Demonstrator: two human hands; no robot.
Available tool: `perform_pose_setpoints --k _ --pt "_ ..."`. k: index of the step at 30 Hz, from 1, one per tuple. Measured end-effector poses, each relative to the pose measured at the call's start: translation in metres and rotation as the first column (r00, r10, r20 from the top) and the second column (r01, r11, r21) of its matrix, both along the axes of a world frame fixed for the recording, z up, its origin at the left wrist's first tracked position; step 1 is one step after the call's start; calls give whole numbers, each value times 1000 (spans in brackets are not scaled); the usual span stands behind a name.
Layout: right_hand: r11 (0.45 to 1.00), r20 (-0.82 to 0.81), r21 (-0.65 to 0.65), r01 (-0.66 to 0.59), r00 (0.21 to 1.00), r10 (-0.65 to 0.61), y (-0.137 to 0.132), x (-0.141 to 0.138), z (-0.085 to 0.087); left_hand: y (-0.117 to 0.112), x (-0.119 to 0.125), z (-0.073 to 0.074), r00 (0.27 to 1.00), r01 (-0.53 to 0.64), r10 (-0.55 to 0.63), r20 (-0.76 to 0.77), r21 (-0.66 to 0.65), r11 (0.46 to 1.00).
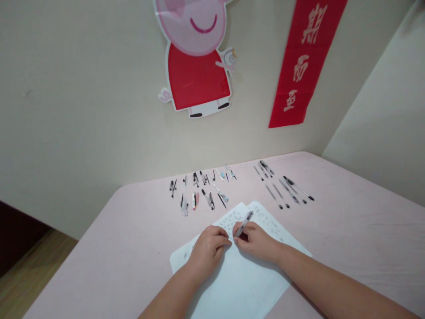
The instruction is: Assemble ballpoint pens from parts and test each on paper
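My right hand (254, 240) grips a clear-barrelled pen (245, 223), its top leaning up and to the right. The pen's tip is hidden by the fingers, low over a sheet of white paper (242, 283). Rows of small dark handwriting run across the upper part of this sheet. A second written sheet (275, 226) lies partly under it on the right. My left hand (210, 248) rests on the paper just left of the pen, fingers stretched toward it and holding nothing.
Dismantled pen parts (195, 179) lie in small groups along the back of the pink-covered table (99, 266). Several pens and refills (292, 190) lie further right. Behind the table, a wall bears a cartoon pig cutout (199, 79) and a red banner (299, 84).
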State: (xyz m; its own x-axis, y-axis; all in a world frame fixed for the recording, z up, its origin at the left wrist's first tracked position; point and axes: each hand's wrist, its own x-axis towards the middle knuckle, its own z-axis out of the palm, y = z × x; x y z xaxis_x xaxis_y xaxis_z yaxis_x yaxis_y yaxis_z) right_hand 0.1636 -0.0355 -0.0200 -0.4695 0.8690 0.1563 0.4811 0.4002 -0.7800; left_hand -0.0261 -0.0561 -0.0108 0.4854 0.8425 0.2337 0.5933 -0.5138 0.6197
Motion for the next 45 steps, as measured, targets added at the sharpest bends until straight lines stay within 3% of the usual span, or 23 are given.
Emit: perform_pose_setpoints --k 22,45 --pt "999 35 34 11 999 -13 3 2 -9 -1 0 1 1000 5 -5 4 -16 1000" --pt "1000 -7 5 -10 1000 10 1 3 -3 0 -1 2 1000 17 -17 4 0 1000"
